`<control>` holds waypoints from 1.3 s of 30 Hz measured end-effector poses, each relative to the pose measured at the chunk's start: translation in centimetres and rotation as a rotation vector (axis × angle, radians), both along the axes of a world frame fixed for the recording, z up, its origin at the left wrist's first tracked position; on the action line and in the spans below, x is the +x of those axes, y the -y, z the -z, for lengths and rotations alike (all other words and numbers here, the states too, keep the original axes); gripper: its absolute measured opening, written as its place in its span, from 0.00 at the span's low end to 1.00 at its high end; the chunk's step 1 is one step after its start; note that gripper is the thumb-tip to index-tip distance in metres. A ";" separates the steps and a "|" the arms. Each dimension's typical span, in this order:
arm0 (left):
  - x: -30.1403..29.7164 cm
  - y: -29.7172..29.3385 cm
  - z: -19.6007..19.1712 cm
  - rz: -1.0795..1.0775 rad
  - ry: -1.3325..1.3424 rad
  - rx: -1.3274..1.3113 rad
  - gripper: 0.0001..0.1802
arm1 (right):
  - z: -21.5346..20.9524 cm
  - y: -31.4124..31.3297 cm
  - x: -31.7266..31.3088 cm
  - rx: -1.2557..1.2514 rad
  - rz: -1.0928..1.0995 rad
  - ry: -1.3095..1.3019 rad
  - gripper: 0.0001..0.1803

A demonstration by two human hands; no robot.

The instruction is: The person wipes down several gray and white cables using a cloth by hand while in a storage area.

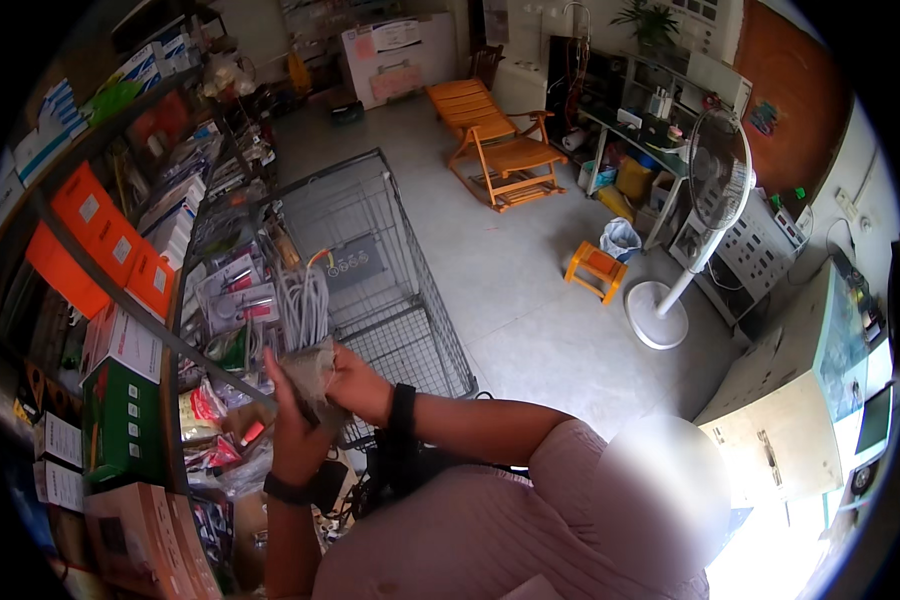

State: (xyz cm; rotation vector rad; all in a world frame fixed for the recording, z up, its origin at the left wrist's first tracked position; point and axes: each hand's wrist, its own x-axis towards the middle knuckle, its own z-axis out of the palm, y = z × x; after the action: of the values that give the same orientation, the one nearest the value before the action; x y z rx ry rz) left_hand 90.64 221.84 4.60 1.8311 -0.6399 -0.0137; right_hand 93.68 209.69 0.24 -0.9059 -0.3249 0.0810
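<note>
L hand [298, 425] upright, R hand [362, 386] curled nr it.

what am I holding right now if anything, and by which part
A grey-brown, flattish item, too unclear to name; your left hand holds its left side, your right hand its right edge.

The held piece [313, 378] was a dull grey-brown, the wristband [402, 408] near it black, and the shirt [430, 535] dusty pink. Orange boxes [103, 237] bore white labels; a dark green box [120, 425] carried a column of white marks. The coiled cable [306, 308] was pale grey, the wire cart [395, 345] dark grey in a fine grid. Beyond, the slatted recliner [520, 155] was honey-orange, the stool [600, 265] brighter orange, the fan [657, 315] white, the floor [505, 300] pale grey, the door [795, 85] reddish brown and the cabinet [785, 435] cream.
</note>
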 end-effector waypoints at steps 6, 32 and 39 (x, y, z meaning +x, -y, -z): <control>1.3 0.1 1.2 0.000 0.130 0.109 0.46 | -0.7 0.6 0.7 0.117 0.216 -0.111 0.18; -1.0 -5.4 -0.4 -0.150 0.008 -0.107 0.37 | -3.0 4.4 1.9 -0.016 -0.062 0.100 0.23; -0.8 -3.5 -0.3 -0.234 0.403 0.404 0.45 | -3.2 -2.5 -1.5 0.048 -0.168 -0.156 0.21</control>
State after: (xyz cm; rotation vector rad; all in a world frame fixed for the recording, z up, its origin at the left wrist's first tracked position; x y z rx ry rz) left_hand 89.83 225.32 4.90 2.3185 -0.7332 0.4182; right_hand 92.18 212.15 3.42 -0.8184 -0.2558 0.2962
